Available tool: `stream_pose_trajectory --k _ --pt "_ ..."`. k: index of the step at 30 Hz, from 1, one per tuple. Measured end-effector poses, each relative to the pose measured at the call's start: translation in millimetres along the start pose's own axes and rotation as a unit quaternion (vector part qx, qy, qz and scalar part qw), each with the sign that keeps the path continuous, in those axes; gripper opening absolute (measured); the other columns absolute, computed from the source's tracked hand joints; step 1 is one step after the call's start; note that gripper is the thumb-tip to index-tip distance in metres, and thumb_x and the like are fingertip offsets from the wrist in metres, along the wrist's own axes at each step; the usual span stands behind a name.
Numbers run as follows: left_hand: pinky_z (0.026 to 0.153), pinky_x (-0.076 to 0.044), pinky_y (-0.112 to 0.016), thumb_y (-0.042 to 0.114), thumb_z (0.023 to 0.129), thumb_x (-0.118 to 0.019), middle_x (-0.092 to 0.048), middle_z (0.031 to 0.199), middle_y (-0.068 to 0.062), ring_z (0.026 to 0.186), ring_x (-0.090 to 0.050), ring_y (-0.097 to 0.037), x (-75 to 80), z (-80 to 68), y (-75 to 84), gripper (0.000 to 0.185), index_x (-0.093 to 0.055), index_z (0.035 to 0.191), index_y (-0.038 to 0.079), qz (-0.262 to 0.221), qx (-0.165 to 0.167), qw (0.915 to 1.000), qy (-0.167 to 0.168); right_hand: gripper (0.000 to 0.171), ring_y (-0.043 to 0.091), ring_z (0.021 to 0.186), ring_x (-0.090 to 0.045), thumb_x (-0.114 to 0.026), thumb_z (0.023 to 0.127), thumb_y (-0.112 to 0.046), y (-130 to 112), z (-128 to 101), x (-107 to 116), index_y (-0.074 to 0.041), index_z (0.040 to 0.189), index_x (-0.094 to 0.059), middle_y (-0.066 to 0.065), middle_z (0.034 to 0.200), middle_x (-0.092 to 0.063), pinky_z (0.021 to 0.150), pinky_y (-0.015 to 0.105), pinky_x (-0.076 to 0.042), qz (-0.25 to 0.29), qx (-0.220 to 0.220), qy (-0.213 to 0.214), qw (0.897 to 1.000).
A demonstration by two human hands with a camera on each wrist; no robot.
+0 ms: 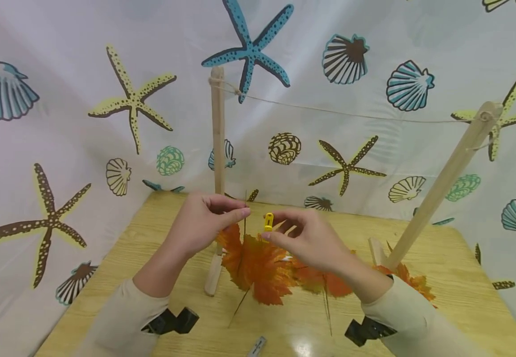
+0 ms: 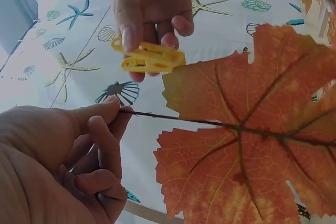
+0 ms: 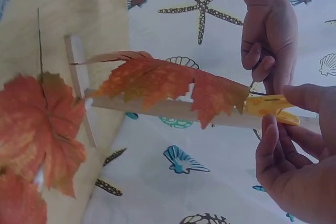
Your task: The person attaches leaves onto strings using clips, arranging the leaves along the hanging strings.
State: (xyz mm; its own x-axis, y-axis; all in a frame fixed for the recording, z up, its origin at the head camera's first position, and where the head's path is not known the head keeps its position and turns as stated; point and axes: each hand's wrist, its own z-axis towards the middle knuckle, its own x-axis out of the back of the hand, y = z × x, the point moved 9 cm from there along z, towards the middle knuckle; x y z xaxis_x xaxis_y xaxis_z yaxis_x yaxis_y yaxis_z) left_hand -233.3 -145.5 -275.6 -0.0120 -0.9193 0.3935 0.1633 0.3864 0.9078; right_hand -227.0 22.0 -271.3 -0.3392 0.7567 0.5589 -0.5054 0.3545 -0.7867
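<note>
Head view first: the left hand (image 1: 204, 223) is raised above the wooden table (image 1: 454, 292), its thumb and forefinger pinched on the thin stem of an orange maple leaf (image 1: 258, 265) that hangs down from it. Just to the right of that leaf's stem, the right hand (image 1: 313, 238) holds a small yellow clothespin (image 1: 268, 221) between thumb and fingers, close to the stem but apart from it. Behind the leaf stands an upright wooden post (image 1: 217, 144), and a string (image 1: 351, 115) runs from its top across to a second, leaning post (image 1: 445, 183). More orange leaves (image 1: 411, 282) lie on the table to the right of the held leaf and below the right wrist. Left wrist view: the left hand (image 2: 68, 166) grips the dark stem tip between thumb and curled forefinger, the leaf (image 2: 247, 145) spreading broad to the right, while the right hand (image 2: 152, 9) comes in above the leaf holding the clothespin (image 2: 149, 59) just above the stem. Right wrist view: the right hand (image 3: 299, 161) pinches the clothespin (image 3: 268, 106), which sits right at the stem end of the leaf (image 3: 168, 85); whether it touches the leaf, I cannot tell. The left hand (image 3: 270, 40) holds the stem just above the pin, and another leaf (image 3: 42, 129) lies on the table at left.
</note>
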Motion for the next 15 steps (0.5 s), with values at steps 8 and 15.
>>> stream_pose_trajectory --k 8,15 --pt "0.063 -0.051 -0.037 0.032 0.080 -0.072 -0.068 0.087 0.000 0.074 -0.058 -0.021 5.1 19.4 19.4 0.020 -0.075 0.091 0.015 0.014 -0.020 0.9995 0.021 0.031 0.009 0.076 -0.063 -0.067 0.085 -0.030 -16 32 25 -0.010 0.108 -0.067 -0.002 0.097 -0.067 0.065 0.026 -0.052 -0.076 0.028 0.023 0.996" --pt "0.057 -0.051 -0.034 0.033 0.081 -0.071 -0.068 0.086 0.001 0.065 -0.057 -0.021 7.0 31.9 38.1 0.021 -0.074 0.092 0.016 0.029 -0.051 0.9976 0.036 0.028 0.009 0.075 -0.061 -0.068 0.084 -0.030 -35 52 47 -0.010 0.103 -0.066 -0.002 0.090 -0.066 0.065 0.026 -0.051 -0.129 0.049 0.050 0.989"
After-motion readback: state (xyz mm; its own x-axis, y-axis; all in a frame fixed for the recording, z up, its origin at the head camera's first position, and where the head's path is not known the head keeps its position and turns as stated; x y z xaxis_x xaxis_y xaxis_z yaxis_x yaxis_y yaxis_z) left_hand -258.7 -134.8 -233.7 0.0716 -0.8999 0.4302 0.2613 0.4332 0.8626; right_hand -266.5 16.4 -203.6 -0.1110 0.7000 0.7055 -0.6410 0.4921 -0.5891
